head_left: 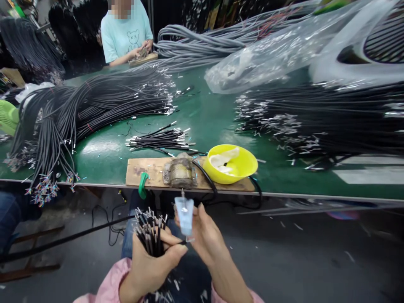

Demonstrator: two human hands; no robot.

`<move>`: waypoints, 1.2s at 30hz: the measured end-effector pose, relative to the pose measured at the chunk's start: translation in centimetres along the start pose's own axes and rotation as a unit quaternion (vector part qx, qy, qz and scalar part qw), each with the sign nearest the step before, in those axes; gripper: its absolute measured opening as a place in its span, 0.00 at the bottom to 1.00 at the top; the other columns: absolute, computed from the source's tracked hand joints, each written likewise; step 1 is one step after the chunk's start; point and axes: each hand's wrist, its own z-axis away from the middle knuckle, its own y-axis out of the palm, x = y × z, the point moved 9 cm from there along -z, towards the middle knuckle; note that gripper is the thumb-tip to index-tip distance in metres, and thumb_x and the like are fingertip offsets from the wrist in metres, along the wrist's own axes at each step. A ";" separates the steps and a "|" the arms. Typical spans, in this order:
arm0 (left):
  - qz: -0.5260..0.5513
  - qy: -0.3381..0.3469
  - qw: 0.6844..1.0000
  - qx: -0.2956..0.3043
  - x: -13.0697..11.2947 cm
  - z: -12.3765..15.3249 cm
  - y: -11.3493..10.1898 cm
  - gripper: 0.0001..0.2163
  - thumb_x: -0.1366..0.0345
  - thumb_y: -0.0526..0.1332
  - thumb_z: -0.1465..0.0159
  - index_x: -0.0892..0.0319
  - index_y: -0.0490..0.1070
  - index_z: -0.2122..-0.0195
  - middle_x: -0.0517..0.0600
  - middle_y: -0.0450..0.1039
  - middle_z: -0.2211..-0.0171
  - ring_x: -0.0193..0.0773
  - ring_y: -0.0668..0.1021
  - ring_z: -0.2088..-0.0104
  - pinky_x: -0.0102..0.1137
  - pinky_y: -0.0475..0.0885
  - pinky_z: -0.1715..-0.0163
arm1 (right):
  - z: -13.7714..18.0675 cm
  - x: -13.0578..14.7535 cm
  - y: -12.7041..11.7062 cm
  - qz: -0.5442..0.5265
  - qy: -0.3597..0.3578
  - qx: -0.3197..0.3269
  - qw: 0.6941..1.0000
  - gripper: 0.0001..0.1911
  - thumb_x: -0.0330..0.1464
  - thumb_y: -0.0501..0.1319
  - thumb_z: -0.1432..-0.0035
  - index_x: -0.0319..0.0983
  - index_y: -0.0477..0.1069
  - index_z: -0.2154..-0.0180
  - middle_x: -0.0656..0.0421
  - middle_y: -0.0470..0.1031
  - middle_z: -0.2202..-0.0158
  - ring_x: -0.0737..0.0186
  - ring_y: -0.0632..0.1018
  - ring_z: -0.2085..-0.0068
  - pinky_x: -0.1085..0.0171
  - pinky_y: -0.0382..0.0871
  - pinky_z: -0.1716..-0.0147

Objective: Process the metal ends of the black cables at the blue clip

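Note:
My left hand (151, 261) is closed around a bundle of black cables (150, 229) whose stripped ends point upward. My right hand (205, 235) pinches a single cable end beside a small pale blue plastic piece (184, 214) that hangs under a small motor (180, 171). The motor is mounted on a wooden board (148, 170) at the near edge of the green table (208, 118). A yellow bowl (232, 164) with white pieces in it rests on the board's right end.
Large heaps of black cables lie at the left (78, 109) and right (331, 122) of the table, a small bundle (160, 139) behind the board. Clear plastic bags (284, 50) and grey cables (202, 42) are at the back. A person in a light blue shirt (124, 31) works across the table.

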 end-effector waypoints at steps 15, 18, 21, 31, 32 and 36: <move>-0.052 -0.038 0.998 0.022 1.1 1.6 0.0 0.11 0.64 0.65 0.48 0.61 0.68 0.83 0.45 0.64 0.83 0.33 0.68 0.79 0.29 0.69 0.74 | 6.6 6.8 4.4 0.392 -0.327 0.001 0.860 0.10 0.30 0.61 0.45 0.40 0.70 0.78 0.61 0.68 0.80 0.63 0.68 0.76 0.65 0.63 0.76; -0.022 -0.061 0.998 -0.024 2.3 1.9 -0.6 0.09 0.60 0.66 0.48 0.60 0.70 0.75 0.47 0.68 0.78 0.34 0.70 0.76 0.29 0.69 0.73 | 6.7 5.9 3.2 0.329 -0.327 -0.046 0.885 0.12 0.30 0.60 0.44 0.40 0.67 0.79 0.62 0.64 0.80 0.64 0.66 0.76 0.67 0.61 0.77; 0.012 -0.084 0.996 -0.029 3.2 2.2 -0.3 0.15 0.54 0.66 0.49 0.60 0.68 0.74 0.43 0.60 0.83 0.29 0.64 0.82 0.26 0.62 0.82 | 6.1 3.7 1.7 0.218 -0.264 -0.071 0.937 0.12 0.36 0.60 0.43 0.40 0.69 0.77 0.61 0.65 0.77 0.64 0.68 0.74 0.67 0.62 0.75; 0.067 -0.137 0.988 0.007 4.0 2.0 0.5 0.22 0.45 0.66 0.52 0.61 0.65 0.75 0.39 0.55 0.86 0.23 0.57 0.88 0.23 0.52 0.88 | 4.9 2.5 0.7 0.158 -0.160 -0.013 0.974 0.12 0.41 0.65 0.50 0.40 0.76 0.68 0.57 0.72 0.73 0.61 0.72 0.73 0.65 0.68 0.73; 0.068 -0.139 0.988 0.009 4.0 1.9 0.5 0.21 0.46 0.66 0.52 0.61 0.65 0.75 0.39 0.54 0.87 0.23 0.56 0.88 0.23 0.51 0.88 | 5.0 3.1 0.9 0.181 -0.176 -0.007 0.968 0.10 0.40 0.65 0.50 0.40 0.76 0.70 0.57 0.72 0.73 0.61 0.72 0.72 0.65 0.67 0.74; 0.068 -0.125 0.990 0.001 3.6 1.7 0.3 0.20 0.50 0.69 0.54 0.61 0.65 0.77 0.41 0.58 0.85 0.24 0.60 0.86 0.24 0.56 0.87 | 4.9 2.9 1.3 0.172 -0.171 -0.007 0.970 0.11 0.38 0.66 0.50 0.39 0.72 0.77 0.60 0.68 0.78 0.64 0.69 0.75 0.67 0.64 0.76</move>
